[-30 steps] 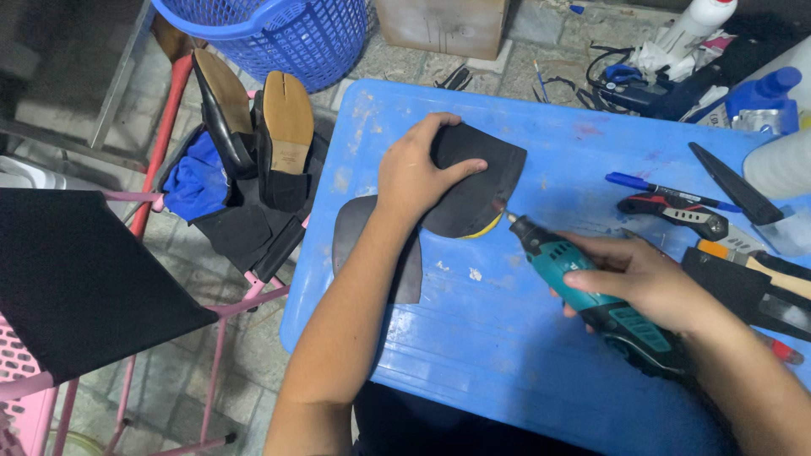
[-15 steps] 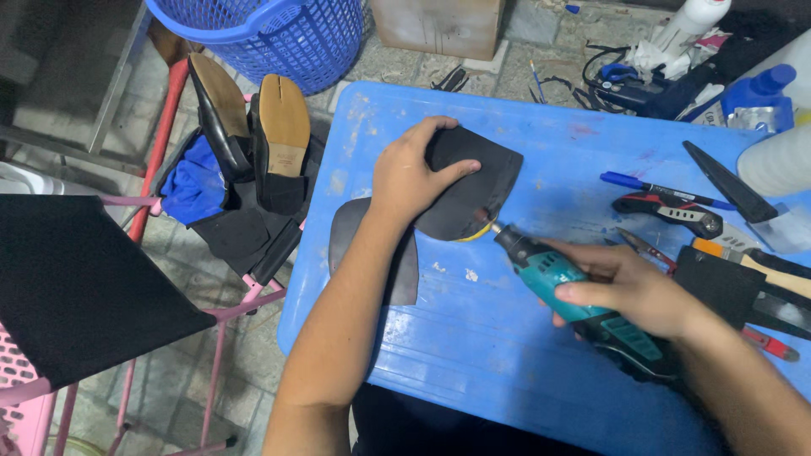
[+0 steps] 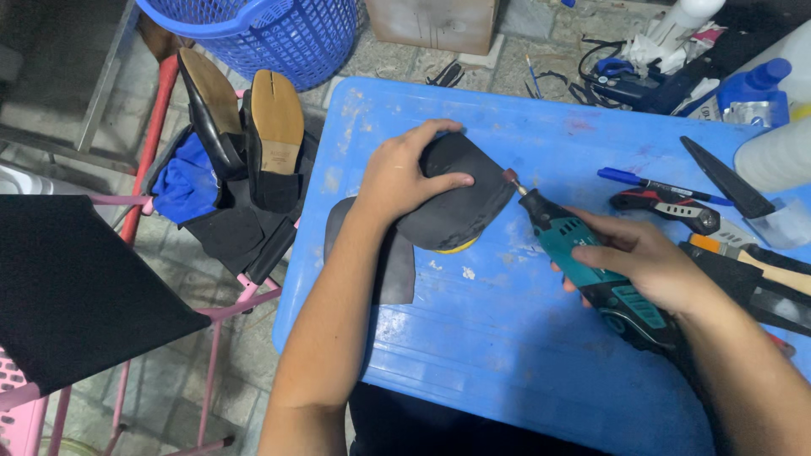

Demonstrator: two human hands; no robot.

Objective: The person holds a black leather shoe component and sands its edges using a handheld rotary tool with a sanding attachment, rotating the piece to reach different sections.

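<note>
A person works at a blue plastic table, seen from above. The left hand presses down on a black shoe sole piece near the table's middle, fingers spread and curled over its top edge, the thumb laid flat across it. This grip pins the piece so it cannot skid, and leaves its edge at three o'clock bare. A yellow layer shows under its lower rim.

The right hand is clenched around a teal rotary tool, held low and slanted like a pen, so that its small grinding tip points toward ten o'clock and meets, or nearly meets, that bare edge. I cannot tell whether it touches.

A second dark sole piece lies flat at seven o'clock of the first, partly under the left forearm.

At three o'clock of the tool, within reach, lie a blue pen, a red and black utility knife and a wooden-handled tool. Off the table at nine o'clock, two shoes stand sole-up on a pink rack, below a blue basket.
</note>
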